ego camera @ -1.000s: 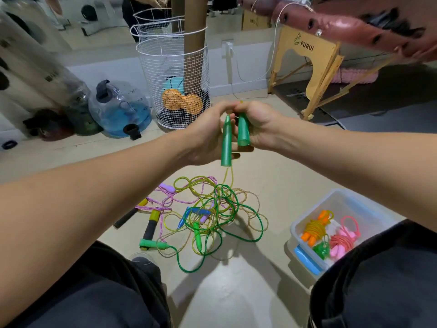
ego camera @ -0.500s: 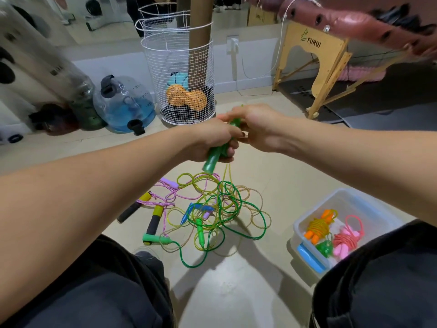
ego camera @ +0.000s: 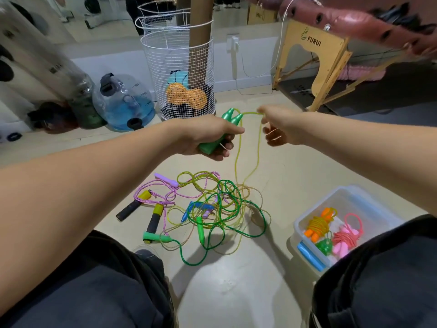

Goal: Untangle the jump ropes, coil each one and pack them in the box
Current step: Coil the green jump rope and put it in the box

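Observation:
My left hand (ego camera: 208,136) grips two green handles (ego camera: 230,118) side by side, their tips pointing up. A yellow-green cord (ego camera: 248,147) runs from those tips to my right hand (ego camera: 281,125), which pinches it, and two strands hang down into the tangle of ropes (ego camera: 220,207) on the floor. That tangle holds green, yellow and pink cords, a purple handle (ego camera: 166,180), blue handles (ego camera: 189,209), green handles (ego camera: 156,237) and two black-and-yellow handles (ego camera: 153,217). A clear plastic box (ego camera: 369,209) at the right holds coiled orange (ego camera: 318,224), pink (ego camera: 345,237) and green ropes.
A white wire basket (ego camera: 179,72) with balls stands behind my hands around a brown post. A blue water jug (ego camera: 125,102) and dark bags lie at the left wall. A wooden table leg frame (ego camera: 314,65) stands at the back right. My knees fill the lower corners.
Both green handles went into my left hand alone and dropped lower. My right hand let go of its handle, moved right and now pinches the cord, drawing out a loop.

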